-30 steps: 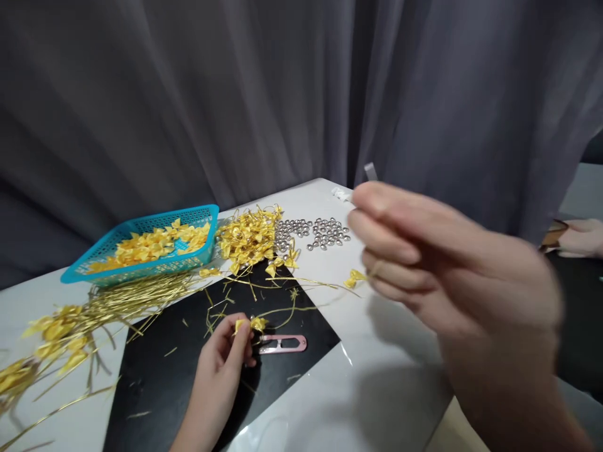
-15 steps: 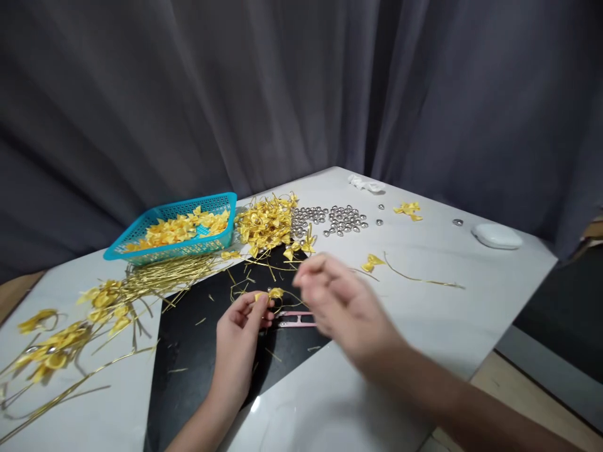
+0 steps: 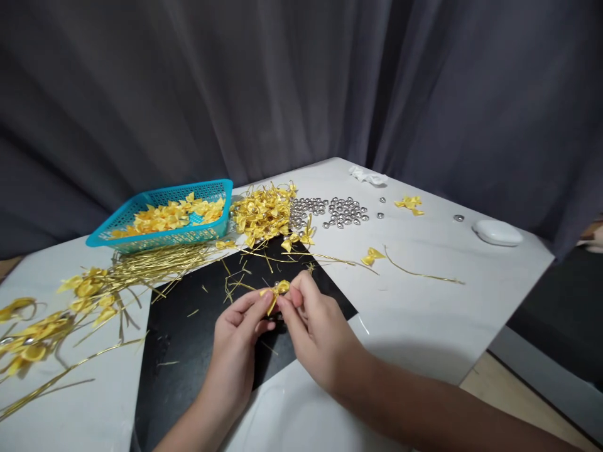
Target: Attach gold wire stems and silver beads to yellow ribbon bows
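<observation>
Between my hands, above the black mat (image 3: 188,358), is a small yellow ribbon bow (image 3: 281,288) with a silvery bead at its middle. My left hand (image 3: 240,333) pinches the bow's left side between thumb and fingers. From the right, my right hand (image 3: 315,326) is closed with thumb and fingertips against the bow's lower right part. Whether a gold cord lies in the right fingertips is too small to see. The pink thread snips on the mat are now hidden behind my hands. Snipped bits of gold cord lie around on the mat.
A blue basket (image 3: 160,241) of yellow bows stands at the back left, gold cords (image 3: 155,267) before it. Beside it are a bow pile (image 3: 264,213) and silver teardrop beads (image 3: 346,211). A loose bow (image 3: 372,255), gold cord (image 3: 424,276) and white case (image 3: 497,232) lie right.
My right hand has come down and left from above the mat to the bow, and its fingers have closed there. The left hand keeps its pinch. The view has shifted slightly.
</observation>
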Tool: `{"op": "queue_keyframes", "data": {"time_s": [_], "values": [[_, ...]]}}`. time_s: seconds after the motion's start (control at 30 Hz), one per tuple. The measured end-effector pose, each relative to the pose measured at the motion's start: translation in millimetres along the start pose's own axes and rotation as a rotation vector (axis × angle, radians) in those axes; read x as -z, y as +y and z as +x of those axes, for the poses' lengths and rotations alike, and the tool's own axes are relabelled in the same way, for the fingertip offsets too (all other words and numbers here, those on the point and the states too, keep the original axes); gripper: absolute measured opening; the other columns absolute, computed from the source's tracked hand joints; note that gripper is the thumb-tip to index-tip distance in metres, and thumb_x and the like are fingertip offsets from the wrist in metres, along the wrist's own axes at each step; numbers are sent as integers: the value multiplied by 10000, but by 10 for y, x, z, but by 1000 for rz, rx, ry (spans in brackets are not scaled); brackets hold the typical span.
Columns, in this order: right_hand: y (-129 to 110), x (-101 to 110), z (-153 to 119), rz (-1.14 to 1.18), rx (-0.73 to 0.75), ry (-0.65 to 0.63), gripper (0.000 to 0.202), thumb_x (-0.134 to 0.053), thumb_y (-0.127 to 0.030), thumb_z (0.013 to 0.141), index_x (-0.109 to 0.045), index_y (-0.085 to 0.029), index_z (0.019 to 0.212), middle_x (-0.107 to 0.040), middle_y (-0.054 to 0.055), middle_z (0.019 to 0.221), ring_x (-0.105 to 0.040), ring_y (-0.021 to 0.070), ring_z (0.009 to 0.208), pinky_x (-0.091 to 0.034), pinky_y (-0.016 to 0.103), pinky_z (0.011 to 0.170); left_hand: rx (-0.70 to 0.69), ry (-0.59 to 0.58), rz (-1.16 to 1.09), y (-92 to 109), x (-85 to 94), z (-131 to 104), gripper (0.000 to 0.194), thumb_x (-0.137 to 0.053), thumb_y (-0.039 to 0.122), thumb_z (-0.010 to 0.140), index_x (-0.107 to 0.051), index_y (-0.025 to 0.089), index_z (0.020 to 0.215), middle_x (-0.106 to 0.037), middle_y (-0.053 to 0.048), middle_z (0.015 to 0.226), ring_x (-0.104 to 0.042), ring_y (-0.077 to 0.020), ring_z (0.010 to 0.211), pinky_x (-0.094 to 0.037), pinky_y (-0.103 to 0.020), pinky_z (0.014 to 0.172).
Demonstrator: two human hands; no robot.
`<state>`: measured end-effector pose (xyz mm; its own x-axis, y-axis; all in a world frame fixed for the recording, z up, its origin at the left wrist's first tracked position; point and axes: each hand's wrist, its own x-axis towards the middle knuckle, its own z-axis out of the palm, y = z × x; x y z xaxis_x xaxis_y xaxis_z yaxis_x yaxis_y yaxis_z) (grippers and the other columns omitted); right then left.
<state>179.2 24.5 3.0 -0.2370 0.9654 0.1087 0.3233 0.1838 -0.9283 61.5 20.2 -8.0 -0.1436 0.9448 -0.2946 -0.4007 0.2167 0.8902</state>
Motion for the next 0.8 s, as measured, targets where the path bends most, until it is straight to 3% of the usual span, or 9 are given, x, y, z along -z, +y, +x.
{"op": "queue_keyframes", "data": {"time_s": [0.23,0.37,0.53,0.67,0.8], "values": [[42,23,-7,3,38,-39,150,-384,-223,878,-307,-206,750,-413,-31,612,-344,80,481,-271,193,474,0,-59,35,10,8,11,190,-772,298,617,-711,152,723,-687,-26,744,-592,-93,621,-478,-143,522],[76,34,-36,41,79,-98,28,-380,-191,889,-364,-213,888,-488,-37,639,-353,63,432,-282,184,460,3,-27,12,2,11,16,188,-776,299,611,-708,148,700,-672,-11,717,-579,-78,591,-472,-136,512],[80,78,-25,98,105,-45,122,-399,-184,891,-406,-205,1011,-566,-13,707,-428,60,474,-302,178,450,-4,-20,0,-6,28,38,191,-783,299,612,-723,148,712,-690,-15,705,-597,-76,605,-477,-122,529],[62,291,41,39,62,98,197,-449,-241,887,-534,-207,1061,-617,27,819,-454,63,499,-304,186,417,-26,28,-31,-7,48,79,187,-797,291,590,-727,151,693,-689,-7,670,-596,-64,607,-467,-106,540],[0,634,100,55,-13,209,122,-523,-223,844,-626,-159,856,-617,49,777,-504,73,529,-342,177,403,-79,102,22,-25,54,105,203,-792,300,590,-727,146,706,-685,-9,669,-586,-67,622,-455,-118,553]]}}
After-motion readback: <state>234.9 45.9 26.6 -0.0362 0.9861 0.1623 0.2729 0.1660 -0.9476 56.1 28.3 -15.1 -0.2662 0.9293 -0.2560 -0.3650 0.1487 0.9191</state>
